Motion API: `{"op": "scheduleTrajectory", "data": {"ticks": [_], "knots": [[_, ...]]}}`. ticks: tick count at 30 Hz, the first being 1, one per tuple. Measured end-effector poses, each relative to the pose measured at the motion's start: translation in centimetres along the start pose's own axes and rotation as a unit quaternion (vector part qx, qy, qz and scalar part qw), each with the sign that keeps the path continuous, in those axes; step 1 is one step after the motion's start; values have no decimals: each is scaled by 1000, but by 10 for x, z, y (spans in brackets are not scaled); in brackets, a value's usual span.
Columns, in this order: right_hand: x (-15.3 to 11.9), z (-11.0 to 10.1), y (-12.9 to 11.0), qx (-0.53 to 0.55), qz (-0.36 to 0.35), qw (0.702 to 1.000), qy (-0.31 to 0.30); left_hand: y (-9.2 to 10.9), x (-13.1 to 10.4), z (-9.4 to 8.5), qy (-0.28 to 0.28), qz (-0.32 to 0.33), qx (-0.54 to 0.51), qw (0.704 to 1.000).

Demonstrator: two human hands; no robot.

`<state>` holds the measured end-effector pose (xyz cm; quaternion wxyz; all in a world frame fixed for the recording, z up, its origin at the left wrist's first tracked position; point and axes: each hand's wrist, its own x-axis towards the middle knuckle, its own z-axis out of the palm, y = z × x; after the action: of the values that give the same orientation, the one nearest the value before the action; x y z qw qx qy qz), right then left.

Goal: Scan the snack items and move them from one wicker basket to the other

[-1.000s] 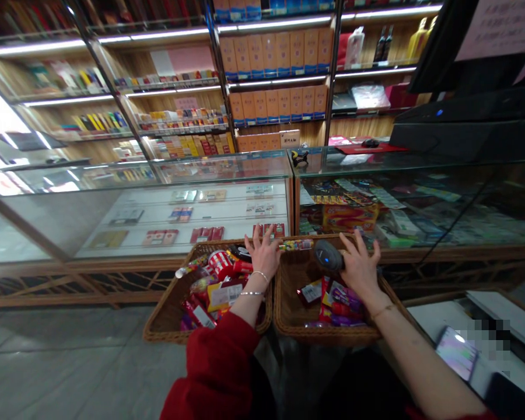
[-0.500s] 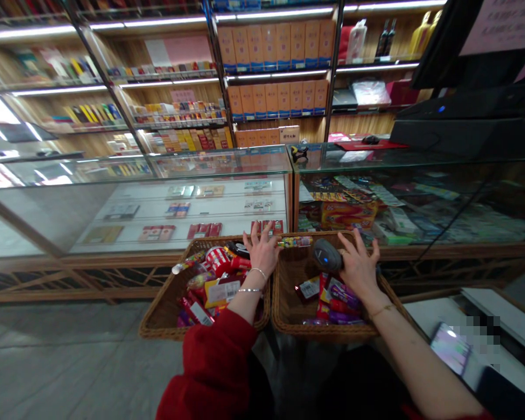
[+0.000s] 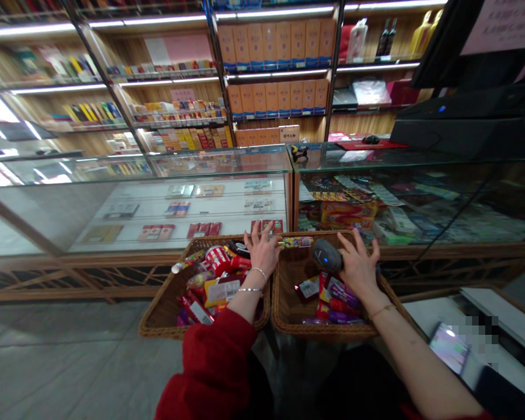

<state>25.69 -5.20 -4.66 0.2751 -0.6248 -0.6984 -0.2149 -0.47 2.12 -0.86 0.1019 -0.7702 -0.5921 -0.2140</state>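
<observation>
My left hand (image 3: 262,254) lies palm down over the far right rim of the left wicker basket (image 3: 157,318), its fingers stretched and spread. Close by its thumb is a colourful candy tube (image 3: 298,241), whose left end is hidden by the hand. Above the right wicker basket (image 3: 332,331), my right hand (image 3: 359,265) has a dark grey barcode scanner (image 3: 326,255) with a blue light; some of its fingers stick up apart, and its grip is partly hidden. Wrapped sweets (image 3: 223,291) fill much of the left basket, while red and purple packets (image 3: 343,297) lie in the right one.
Glass display counters (image 3: 201,204) stand just beyond the baskets. Behind them are lit shelves with orange boxes (image 3: 275,44) and bottles. A black monitor and till (image 3: 468,125) sit on the right counter. A phone (image 3: 450,348) rests on a white surface at lower right.
</observation>
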Motion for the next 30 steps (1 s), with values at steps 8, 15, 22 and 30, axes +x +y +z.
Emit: {"op": "scheduleTrajectory", "data": {"ticks": [8,15,22,30], "knots": [[-1,4,2,4,-11,1000,21,-2,-1,8,60,18,-31,998],[-1,1,0,8,-12,1000,17,0,-2,7,65,15,-44,997],[-1,2,1,4,-7,1000,12,0,-2,6,67,19,-51,996],[-1,6,2,-2,-5,1000,21,-1,-3,7,68,15,-50,996]]}}
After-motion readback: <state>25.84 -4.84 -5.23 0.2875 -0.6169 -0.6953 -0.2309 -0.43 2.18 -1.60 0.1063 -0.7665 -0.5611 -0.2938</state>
